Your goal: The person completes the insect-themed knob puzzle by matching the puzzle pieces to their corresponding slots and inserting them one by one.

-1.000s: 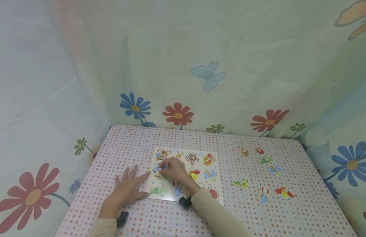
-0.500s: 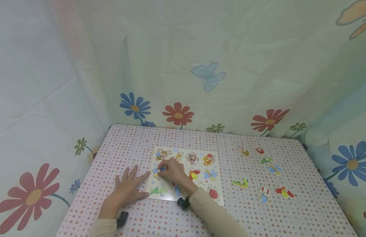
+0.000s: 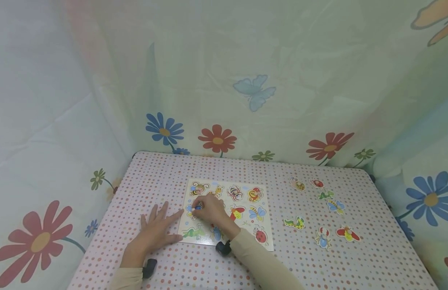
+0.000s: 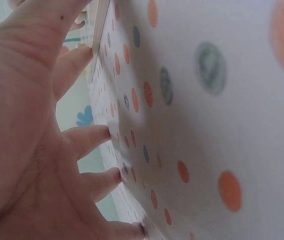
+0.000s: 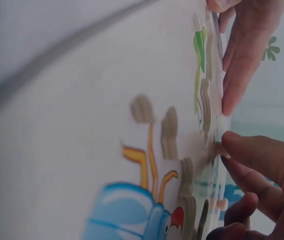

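While the left hand (image 3: 155,231) lies at lower left of the head view with its fingers spread wide and holding nothing, two of its tips meet the left edge of the wooden puzzle board (image 3: 268,224), at lower centre of the frame. The right hand (image 3: 210,209) reaches over the board, its fingers closed in a pinch on a small puzzle piece (image 3: 198,207) with blue on it, near the board's left side. In the right wrist view, thumb and finger meet at a pale wooden knob (image 5: 220,149), right of centre; whether the piece sits flush cannot be told.

At lower right of the head view, loose pieces lie on the dotted worktop (image 3: 376,257): a ladybug (image 3: 318,183), a green grasshopper (image 3: 326,195), a blue-winged insect (image 3: 335,207), a caterpillar (image 3: 294,222), a blue beetle (image 3: 323,238) and a red-winged insect (image 3: 348,233). A flowered curtain (image 3: 209,60) fills the upper frame.
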Tool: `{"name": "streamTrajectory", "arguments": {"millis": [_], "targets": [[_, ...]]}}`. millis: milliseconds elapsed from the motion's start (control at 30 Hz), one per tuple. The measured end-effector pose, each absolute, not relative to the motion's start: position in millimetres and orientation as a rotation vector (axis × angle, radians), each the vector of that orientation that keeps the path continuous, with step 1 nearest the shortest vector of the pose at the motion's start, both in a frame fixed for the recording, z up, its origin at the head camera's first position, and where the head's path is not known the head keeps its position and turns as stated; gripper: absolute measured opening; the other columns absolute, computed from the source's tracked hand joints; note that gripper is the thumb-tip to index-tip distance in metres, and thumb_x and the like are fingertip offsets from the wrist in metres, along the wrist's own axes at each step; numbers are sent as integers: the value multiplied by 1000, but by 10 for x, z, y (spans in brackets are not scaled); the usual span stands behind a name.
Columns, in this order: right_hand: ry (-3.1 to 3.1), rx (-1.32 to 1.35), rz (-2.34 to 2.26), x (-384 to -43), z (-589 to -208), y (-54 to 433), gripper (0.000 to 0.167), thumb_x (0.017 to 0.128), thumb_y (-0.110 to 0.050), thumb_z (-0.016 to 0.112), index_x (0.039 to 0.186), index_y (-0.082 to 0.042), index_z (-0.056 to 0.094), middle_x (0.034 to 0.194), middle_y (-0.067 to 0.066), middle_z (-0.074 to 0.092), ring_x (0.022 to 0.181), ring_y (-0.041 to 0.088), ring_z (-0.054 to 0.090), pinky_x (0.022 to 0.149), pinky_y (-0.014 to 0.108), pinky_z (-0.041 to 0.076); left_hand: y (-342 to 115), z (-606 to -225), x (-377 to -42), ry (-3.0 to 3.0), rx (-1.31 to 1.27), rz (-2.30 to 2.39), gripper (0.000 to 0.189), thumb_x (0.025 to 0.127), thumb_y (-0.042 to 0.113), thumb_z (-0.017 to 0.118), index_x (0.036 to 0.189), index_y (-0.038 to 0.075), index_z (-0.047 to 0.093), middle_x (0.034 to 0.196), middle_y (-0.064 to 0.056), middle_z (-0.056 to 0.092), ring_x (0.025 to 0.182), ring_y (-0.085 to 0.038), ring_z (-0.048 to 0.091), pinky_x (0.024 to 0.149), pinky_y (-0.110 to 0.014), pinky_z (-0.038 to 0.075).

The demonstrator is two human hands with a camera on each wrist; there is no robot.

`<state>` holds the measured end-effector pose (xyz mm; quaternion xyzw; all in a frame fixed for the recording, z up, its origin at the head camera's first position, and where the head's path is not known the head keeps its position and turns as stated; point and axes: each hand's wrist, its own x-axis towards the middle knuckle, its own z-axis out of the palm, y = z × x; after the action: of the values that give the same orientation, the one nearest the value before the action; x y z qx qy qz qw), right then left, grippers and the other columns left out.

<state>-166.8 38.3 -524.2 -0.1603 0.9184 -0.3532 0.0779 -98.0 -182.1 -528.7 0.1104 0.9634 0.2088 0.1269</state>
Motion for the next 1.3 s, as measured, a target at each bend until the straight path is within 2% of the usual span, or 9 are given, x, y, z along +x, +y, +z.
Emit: {"name": "streamTrajectory", "arguments": {"millis": [133,233,467,767,1067,1300], "targets": [[2735,-492,-1088,-1647,-5198,415,12,82,-24,82,92,-22,76,61,-7,52,61,12,48,77,44,36,-1824,-5280,-971,2798,319,616,82,80,56,75,152,36,43,165,-20,8,146,-53,-2,104,-81,-7],[2727,-508,-1124,-1634,-5127,470,12,84,-24,81,95,-20,77,69,-6,52,66,13,48,75,42,33,-1826,-5273,-968,2800,322,622,82,80,56,75,152,36,42,165,-20,8,147,-52,-2,104,-80,-7],[2740,-550,-1219,-1601,-4931,683,14,87,-17,76,99,-12,77,74,-3,50,62,13,42,56,29,34,-1817,-5271,-970,2799,312,616,82,81,55,75,153,35,41,165,-20,6,147,-52,-3,104,-80,-8],[2744,-484,-1304,-1566,-4799,1014,17,90,-17,75,105,-10,76,80,1,52,52,11,36,42,21,31,-1801,-5285,-980,2805,288,617,82,80,54,76,152,37,42,165,-18,7,147,-51,-2,105,-78,-9],[2809,-324,-1287,-1495,-4752,1387,15,88,-15,78,102,-12,77,81,0,52,61,14,42,48,24,34,-1789,-5257,-973,2803,283,613,82,80,53,77,152,36,43,165,-18,8,147,-50,-3,106,-78,-8],[2810,-292,-1307,-1409,-4742,1704,16,89,-16,77,104,-13,77,81,0,54,58,14,40,46,25,35,-1778,-5236,-958,2803,276,607,82,80,51,77,152,35,43,165,-19,8,147,-50,-2,106,-78,-7]]}}
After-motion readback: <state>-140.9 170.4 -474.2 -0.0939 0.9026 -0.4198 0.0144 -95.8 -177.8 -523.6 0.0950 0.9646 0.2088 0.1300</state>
